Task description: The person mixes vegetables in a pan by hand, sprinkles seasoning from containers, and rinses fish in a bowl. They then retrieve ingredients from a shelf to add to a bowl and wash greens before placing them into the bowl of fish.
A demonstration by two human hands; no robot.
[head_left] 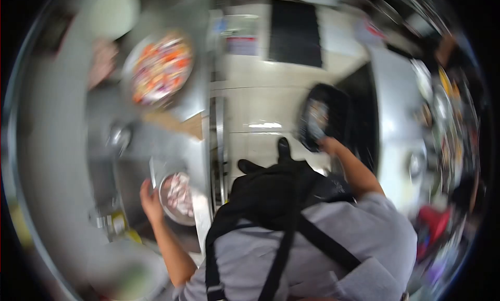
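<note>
My left hand (150, 198) is beside a metal bowl (165, 206) at the sink, its fingers and thumb apart. Pale pink pieces that look like raw meat (180, 193) lie in the bowl. A thin light strip stands just past the fingertips; blur hides what it is. On the other side, my right hand (328, 145) reaches down to a black bin (341, 105) on the floor. Its fingers are closed on a pale, translucent, bag-like thing (314, 125), which hangs over the bin's opening.
A large bowl of chopped orange, white and purple vegetables (162, 66) stands on the steel counter (195, 100). Near it are a pale round container (114, 12) and a blurred pinkish shape. A black mat (296, 33) lies on the tiled floor. Utensils crowd the right counter (398, 103).
</note>
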